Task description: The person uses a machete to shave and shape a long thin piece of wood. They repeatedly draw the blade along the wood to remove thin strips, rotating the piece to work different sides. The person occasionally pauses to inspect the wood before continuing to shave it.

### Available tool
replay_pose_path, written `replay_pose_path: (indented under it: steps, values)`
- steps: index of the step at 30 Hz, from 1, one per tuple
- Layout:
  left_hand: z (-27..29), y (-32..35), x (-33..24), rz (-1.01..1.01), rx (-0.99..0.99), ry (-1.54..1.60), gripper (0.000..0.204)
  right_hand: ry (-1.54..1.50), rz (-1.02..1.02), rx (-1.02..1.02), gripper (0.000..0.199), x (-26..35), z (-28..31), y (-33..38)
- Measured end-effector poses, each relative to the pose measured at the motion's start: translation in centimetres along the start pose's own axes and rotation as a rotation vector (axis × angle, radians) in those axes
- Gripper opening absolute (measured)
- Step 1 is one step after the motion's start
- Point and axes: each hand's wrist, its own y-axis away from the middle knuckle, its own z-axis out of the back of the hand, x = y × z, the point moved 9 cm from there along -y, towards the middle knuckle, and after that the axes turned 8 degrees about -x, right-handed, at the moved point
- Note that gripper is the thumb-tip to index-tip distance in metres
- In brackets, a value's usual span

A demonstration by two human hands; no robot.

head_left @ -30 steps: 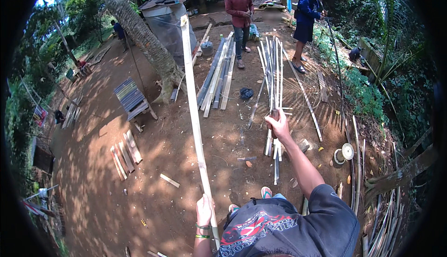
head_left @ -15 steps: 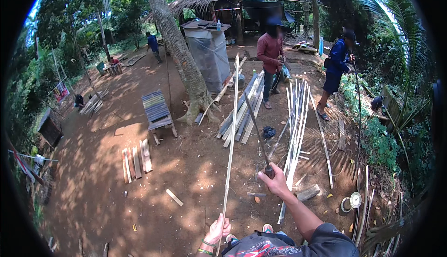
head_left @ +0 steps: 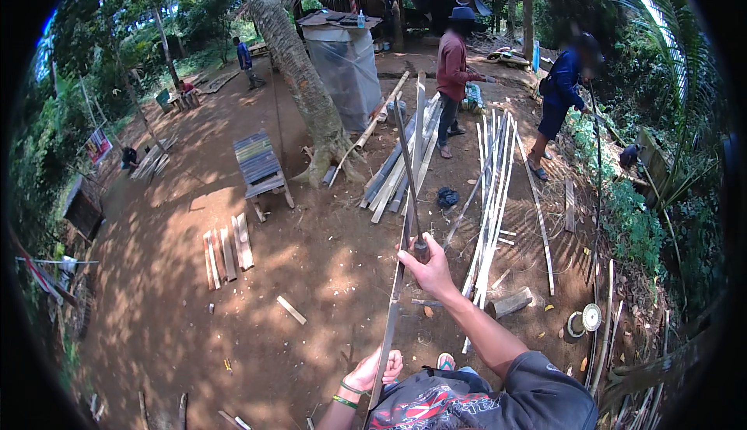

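Note:
My left hand point(head_left: 369, 369), with bands at the wrist, is closed around the lower part of a long bamboo strip point(head_left: 393, 305). The strip slants up and away from me, its dark side showing along the near part. My right hand point(head_left: 433, 271) grips a machete point(head_left: 408, 157) by its dark handle. The long narrow blade points up and away, close beside the strip. The fingertips of my right hand reach the strip's edge; whether they also grip it I cannot tell.
Split bamboo strips point(head_left: 492, 196) lie at right, with another pile point(head_left: 380, 185) ahead near the tree trunk point(head_left: 299, 72). A slatted bench point(head_left: 259, 164) and short slats point(head_left: 226, 255) are at left. Two people point(head_left: 453, 80) stand ahead; a log piece point(head_left: 510, 303) lies near my right.
The strip has turned from its pale side to its dark side. My right hand and machete have moved left, against the strip. The person in red has turned to the right.

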Motion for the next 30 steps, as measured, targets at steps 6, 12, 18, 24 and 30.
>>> replay_pose_path:
  steps: [6, 12, 18, 24, 30]
  values:
    - [-2.6, -2.5, -9.7, -0.369, -0.313, -0.060, 0.072, 0.094, 0.018, -0.025, 0.021, 0.5, 0.5, -0.1]
    - [-3.7, -4.1, -10.7, -0.336, -0.218, -0.180, 0.056, 0.396, 0.089, -0.025, 0.026, 1.9, 2.3, 0.3]
    - [-3.6, -4.7, -10.6, -0.309, -0.168, -0.121, 0.053, 0.721, 0.279, 0.003, 0.028, 4.0, 6.2, 1.0]
    - [-3.6, -5.0, -10.6, -0.297, -0.176, -0.123, 0.056, 0.951, 0.275, 0.122, 0.048, 2.8, 6.6, 2.9]
    - [-3.4, -5.4, -10.5, -0.279, -0.142, -0.100, 0.056, 1.015, 0.360, 0.131, 0.041, 2.7, 6.0, 4.3]
